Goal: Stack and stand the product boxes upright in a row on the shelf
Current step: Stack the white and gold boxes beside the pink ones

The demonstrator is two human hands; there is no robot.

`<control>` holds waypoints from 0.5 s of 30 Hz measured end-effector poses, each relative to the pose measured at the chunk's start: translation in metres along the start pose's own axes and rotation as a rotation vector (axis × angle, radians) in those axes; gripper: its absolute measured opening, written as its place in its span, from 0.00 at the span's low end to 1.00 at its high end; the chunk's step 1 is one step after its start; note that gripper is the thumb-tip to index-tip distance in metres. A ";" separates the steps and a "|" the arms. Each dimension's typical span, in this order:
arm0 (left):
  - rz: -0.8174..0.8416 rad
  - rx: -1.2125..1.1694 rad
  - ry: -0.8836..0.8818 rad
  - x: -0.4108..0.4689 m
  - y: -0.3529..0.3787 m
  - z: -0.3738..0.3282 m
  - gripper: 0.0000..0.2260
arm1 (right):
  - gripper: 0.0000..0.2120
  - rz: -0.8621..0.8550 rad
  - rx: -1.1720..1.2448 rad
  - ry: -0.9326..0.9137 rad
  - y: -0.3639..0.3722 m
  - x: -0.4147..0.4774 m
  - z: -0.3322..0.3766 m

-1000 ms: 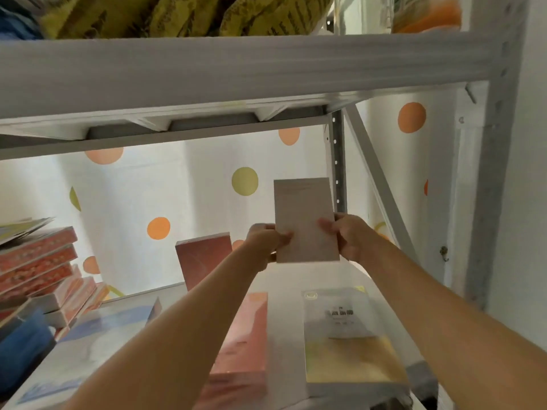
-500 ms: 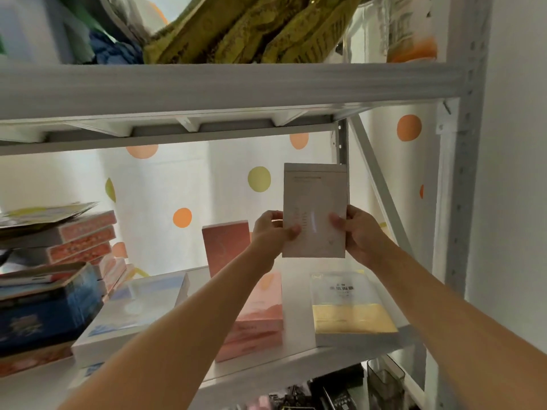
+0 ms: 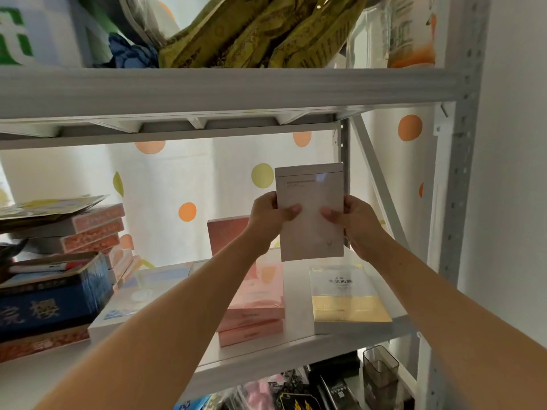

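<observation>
1. The white metal shelf [image 3: 296, 347] is crowded: a stack of flat pink cardboard boxes [image 3: 254, 306] and a flat white-and-gold box [image 3: 349, 297] lie under the raised box, so setting it down could land it on an uneven edge and tip it.
2. The upright dark-pink box [image 3: 226, 235] stands just beside the left forearm; a sideways brush could topple it.
3. The tall pale grey-white cardboard box [image 3: 310, 214] hangs upright above the shelf's rear right, near the post.
4. The left hand [image 3: 268, 220] and right hand [image 3: 353, 223] are each closed on a side edge, thumbs across the front; the smooth faces could slip.
</observation>
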State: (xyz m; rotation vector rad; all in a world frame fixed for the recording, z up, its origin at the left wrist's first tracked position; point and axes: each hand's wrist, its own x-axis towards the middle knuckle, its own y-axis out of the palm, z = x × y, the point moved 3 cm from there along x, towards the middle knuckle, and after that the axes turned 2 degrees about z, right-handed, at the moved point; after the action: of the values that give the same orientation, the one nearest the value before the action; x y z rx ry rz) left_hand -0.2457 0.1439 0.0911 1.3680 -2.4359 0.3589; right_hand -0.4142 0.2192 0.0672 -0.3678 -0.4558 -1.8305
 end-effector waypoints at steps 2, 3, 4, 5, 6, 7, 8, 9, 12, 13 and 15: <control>0.006 -0.006 0.002 0.002 0.002 0.001 0.14 | 0.14 -0.012 -0.018 0.002 -0.002 0.000 0.000; 0.005 -0.005 0.002 0.003 0.002 0.002 0.14 | 0.13 -0.015 -0.032 -0.002 -0.002 0.000 0.001; 0.003 -0.005 -0.001 0.004 0.003 0.002 0.14 | 0.13 -0.015 -0.044 -0.007 -0.003 0.001 0.001; 0.002 -0.009 -0.005 0.005 0.003 0.003 0.15 | 0.13 -0.014 -0.049 -0.010 -0.003 0.001 0.001; 0.003 -0.015 -0.009 0.007 0.003 0.004 0.15 | 0.13 -0.012 -0.047 -0.013 -0.004 0.002 0.000; 0.005 -0.019 -0.012 0.010 0.002 0.006 0.16 | 0.13 -0.009 -0.044 -0.015 -0.004 0.004 -0.001; 0.006 -0.021 -0.017 0.012 0.002 0.007 0.17 | 0.13 -0.005 -0.042 -0.019 -0.004 0.006 -0.002; 0.005 -0.022 -0.021 0.016 0.001 0.009 0.17 | 0.13 -0.005 -0.048 -0.023 -0.005 0.008 -0.003; -0.013 -0.017 -0.015 0.025 -0.003 0.015 0.15 | 0.12 0.014 -0.112 -0.046 -0.005 0.015 -0.008; -0.021 -0.013 -0.016 0.029 -0.005 0.019 0.15 | 0.12 0.008 -0.126 -0.047 -0.006 0.018 -0.012; -0.037 -0.011 -0.036 0.034 -0.007 0.030 0.14 | 0.13 -0.026 -0.162 -0.047 -0.011 0.026 -0.023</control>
State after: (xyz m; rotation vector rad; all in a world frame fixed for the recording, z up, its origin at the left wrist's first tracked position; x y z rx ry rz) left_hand -0.2614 0.1026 0.0773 1.4249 -2.4347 0.3142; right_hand -0.4325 0.1890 0.0578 -0.5182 -0.3466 -1.8932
